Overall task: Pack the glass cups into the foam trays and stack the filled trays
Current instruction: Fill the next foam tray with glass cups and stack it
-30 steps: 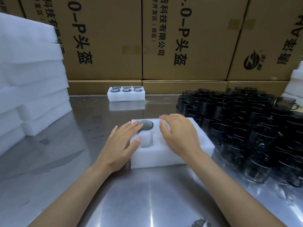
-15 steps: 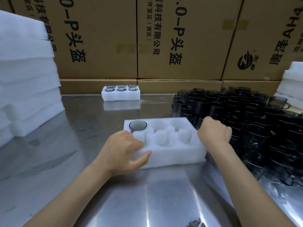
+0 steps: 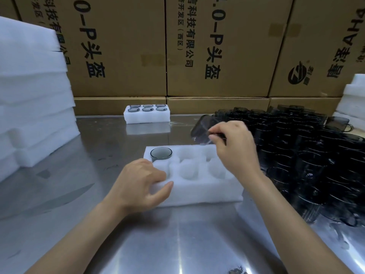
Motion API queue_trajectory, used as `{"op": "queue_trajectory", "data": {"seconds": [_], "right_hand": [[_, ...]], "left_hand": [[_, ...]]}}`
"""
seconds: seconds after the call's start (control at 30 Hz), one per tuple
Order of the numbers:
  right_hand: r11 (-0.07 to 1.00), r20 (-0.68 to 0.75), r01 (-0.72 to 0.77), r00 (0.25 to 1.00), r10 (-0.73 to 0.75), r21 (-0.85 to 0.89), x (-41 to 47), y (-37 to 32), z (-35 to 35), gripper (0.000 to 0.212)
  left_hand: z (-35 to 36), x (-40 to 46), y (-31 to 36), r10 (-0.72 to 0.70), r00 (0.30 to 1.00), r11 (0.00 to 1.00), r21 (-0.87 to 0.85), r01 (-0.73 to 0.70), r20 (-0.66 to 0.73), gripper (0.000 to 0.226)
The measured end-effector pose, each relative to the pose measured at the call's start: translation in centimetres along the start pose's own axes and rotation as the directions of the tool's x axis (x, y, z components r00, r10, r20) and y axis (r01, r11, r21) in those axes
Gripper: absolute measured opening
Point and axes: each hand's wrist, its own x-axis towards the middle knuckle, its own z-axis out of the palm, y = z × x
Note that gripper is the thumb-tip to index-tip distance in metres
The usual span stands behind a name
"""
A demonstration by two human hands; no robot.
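A white foam tray (image 3: 199, 191) with six round pockets lies in front of me on the steel table. One dark glass cup (image 3: 161, 153) sits in its far left pocket; the other pockets show only foam. My left hand (image 3: 141, 183) grips the tray's near left corner. My right hand (image 3: 236, 146) hovers over the tray's far right side and holds a smoky glass cup (image 3: 201, 129) tilted, its mouth pointing up and left. A large crowd of dark glass cups (image 3: 308, 153) stands on the right.
A filled foam tray (image 3: 147, 114) with several cups rests at the back by the cardboard boxes (image 3: 217, 48). Stacked foam trays (image 3: 33, 99) rise on the left, more foam (image 3: 353, 99) at the far right. Bare steel table (image 3: 94, 147) lies between.
My right hand went right to the crowd of cups, took one and brought it back over the tray. My left hand slid to the tray's near left corner.
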Motion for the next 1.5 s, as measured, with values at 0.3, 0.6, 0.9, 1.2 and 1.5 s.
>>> {"op": "queue_trajectory", "data": {"seconds": [0.3, 0.6, 0.9, 1.2, 1.5], "right_hand": [[0.993, 0.131, 0.074, 0.988, -0.086, 0.093, -1.2, -1.8, 1.8, 0.015], [0.992, 0.133, 0.088, 0.986, -0.099, 0.086, -1.6, -2.9, 2.7, 0.016], [0.99, 0.214, -0.013, 0.977, -0.017, 0.138, -1.8, -3.3, 3.1, 0.024], [0.897, 0.059, -0.222, 0.975, 0.216, 0.382, -1.2, -2.6, 2.2, 0.014], [0.846, 0.363, -0.231, 0.93, 0.047, 0.481, -0.5, -1.5, 2.7, 0.02]], "left_hand": [[-0.5, 0.7, 1.3, 0.0, 0.986, 1.0, 0.004, 0.001, -0.17, 0.032], [0.3, 1.8, 2.6, -0.182, 0.98, 0.981, -0.078, 0.177, -0.074, 0.051], [0.8, 3.7, 2.5, -0.372, 0.926, 0.916, -0.132, 0.378, 0.066, 0.063], [1.4, 7.4, 1.3, -0.476, 0.824, 0.701, -0.432, 0.567, 0.309, 0.088], [1.2, 7.1, -1.0, -0.389, 0.846, 0.593, -0.605, 0.532, 0.363, 0.057]]}}
